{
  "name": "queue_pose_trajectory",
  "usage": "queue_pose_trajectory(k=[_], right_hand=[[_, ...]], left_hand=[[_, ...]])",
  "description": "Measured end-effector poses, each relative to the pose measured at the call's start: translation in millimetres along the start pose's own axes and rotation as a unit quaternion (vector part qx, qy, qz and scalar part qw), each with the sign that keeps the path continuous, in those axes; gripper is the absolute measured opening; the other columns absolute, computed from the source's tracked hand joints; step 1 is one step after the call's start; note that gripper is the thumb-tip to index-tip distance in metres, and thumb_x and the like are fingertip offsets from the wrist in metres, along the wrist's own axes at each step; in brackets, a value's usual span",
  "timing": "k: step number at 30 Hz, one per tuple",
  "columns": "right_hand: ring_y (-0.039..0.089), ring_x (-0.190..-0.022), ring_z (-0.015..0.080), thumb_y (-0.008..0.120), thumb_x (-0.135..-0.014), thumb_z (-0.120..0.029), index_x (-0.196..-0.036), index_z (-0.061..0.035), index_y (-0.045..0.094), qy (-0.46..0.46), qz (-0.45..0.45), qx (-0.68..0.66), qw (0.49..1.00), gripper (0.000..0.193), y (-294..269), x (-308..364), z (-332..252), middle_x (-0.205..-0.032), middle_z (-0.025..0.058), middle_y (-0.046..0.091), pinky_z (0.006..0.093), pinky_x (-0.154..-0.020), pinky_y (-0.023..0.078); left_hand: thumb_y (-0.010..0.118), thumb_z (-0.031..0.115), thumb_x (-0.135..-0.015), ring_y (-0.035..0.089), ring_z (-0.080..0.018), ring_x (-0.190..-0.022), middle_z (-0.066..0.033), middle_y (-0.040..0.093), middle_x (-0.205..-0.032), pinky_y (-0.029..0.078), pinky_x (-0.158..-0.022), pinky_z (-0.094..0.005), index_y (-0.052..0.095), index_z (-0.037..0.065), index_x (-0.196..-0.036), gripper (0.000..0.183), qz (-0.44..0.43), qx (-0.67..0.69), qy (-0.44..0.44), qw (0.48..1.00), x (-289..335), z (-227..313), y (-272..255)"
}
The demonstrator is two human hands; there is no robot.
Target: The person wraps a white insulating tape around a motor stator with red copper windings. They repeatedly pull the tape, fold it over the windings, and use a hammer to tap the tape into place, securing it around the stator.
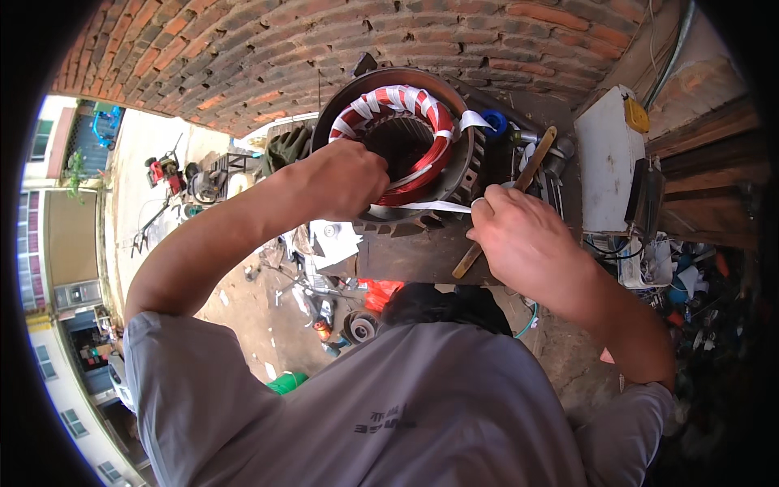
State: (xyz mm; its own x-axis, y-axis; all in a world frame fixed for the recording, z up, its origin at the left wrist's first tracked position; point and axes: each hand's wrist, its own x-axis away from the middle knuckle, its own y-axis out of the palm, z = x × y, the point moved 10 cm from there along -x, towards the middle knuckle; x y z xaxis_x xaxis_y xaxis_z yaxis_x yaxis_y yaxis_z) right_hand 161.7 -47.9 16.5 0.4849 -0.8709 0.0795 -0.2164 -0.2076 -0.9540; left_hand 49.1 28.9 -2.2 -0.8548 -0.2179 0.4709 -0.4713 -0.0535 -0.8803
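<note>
A motor stator [462, 174] stands on the bench, its ring of red copper windings [441, 138] partly wrapped in white cloth tape. My left hand [357, 174] is at the near left of the ring, its fingers curled down toward the bore; what they grip is hidden. From the near side of the windings a strip of white tape [436, 206] runs taut to my right hand [519, 231], which pinches its end. Under that hand passes a flat wooden stick [538, 158]; whether the fingers also touch it is unclear. A loose tape tail [475, 121] sticks out at the stator's right.
A blue tape roll [494, 123] and metal tools [560, 154] lie right of the stator. A white metal box [602, 170] stands farther right. Behind rises a brick wall [389, 49]. Scraps and parts, including a round metal part [359, 326], litter the floor.
</note>
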Motion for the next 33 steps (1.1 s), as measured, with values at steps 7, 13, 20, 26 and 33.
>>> queue_pose_trajectory(k=[7,13,20,26,33], right_hand=[[0.063,-0.055,0.0354,0.069,-0.089,-0.01,-0.067,-0.0001,0.062,-0.043,0.074,-0.197,0.977,0.025,-25,-18,9,-0.059,0.0124,0.061,0.043,-0.055,0.053],[0.055,-0.13,0.0491,0.069,-0.097,-0.018,-0.069,-0.0029,0.056,-0.149,0.222,-0.32,0.909,0.034,-53,-30,-24,-0.124,0.0324,0.065,0.0588,-0.115,0.034],[0.061,-0.071,0.0255,0.036,-0.113,-0.037,-0.087,-0.0093,0.047,-0.044,0.039,-0.906,0.419,0.04,29,-43,15,-0.073,0.0103,0.058,0.0452,-0.082,0.048],[0.042,-0.053,0.0151,0.051,-0.108,-0.027,-0.074,-0.0046,0.047,0.152,-0.136,-0.67,0.714,0.041,19,-49,5,-0.061,0.0054,0.052,0.0334,-0.059,0.041],[0.05,-0.049,0.018,0.051,-0.101,-0.012,-0.07,0.0037,0.055,0.147,-0.048,-0.601,0.784,0.036,-8,-46,23,-0.056,0.0099,0.054,0.0354,-0.058,0.051]], left_hand=[[0.066,0.018,-0.079,0.073,-0.0257,-0.084,-0.0106,0.074,-0.085,0.057,-0.078,-0.0394,0.069,0.007,-0.067,0.016,0.152,-0.002,-0.005,0.988,17,3,-7],[0.07,0.026,-0.084,0.067,-0.0295,-0.095,-0.012,0.069,-0.101,0.055,-0.086,-0.0363,0.068,0.004,-0.08,0.022,0.14,0.138,-0.051,0.979,25,-13,14],[0.073,0.058,-0.076,0.06,-0.0322,-0.114,-0.0155,0.063,-0.123,0.044,-0.106,-0.046,0.068,-0.004,-0.11,0.071,0.346,0.199,-0.053,0.915,60,-8,9],[0.072,0.066,-0.077,0.073,-0.0239,-0.091,-0.0085,0.074,-0.097,0.054,-0.098,-0.0405,0.069,0.004,-0.098,0.065,0.489,0.153,-0.085,0.854,66,-4,24],[0.06,0.066,-0.093,0.073,-0.0184,-0.075,-0.0066,0.075,-0.08,0.057,-0.086,-0.0332,0.067,0.008,-0.088,0.059,0.557,0.101,-0.062,0.822,69,-3,25]])
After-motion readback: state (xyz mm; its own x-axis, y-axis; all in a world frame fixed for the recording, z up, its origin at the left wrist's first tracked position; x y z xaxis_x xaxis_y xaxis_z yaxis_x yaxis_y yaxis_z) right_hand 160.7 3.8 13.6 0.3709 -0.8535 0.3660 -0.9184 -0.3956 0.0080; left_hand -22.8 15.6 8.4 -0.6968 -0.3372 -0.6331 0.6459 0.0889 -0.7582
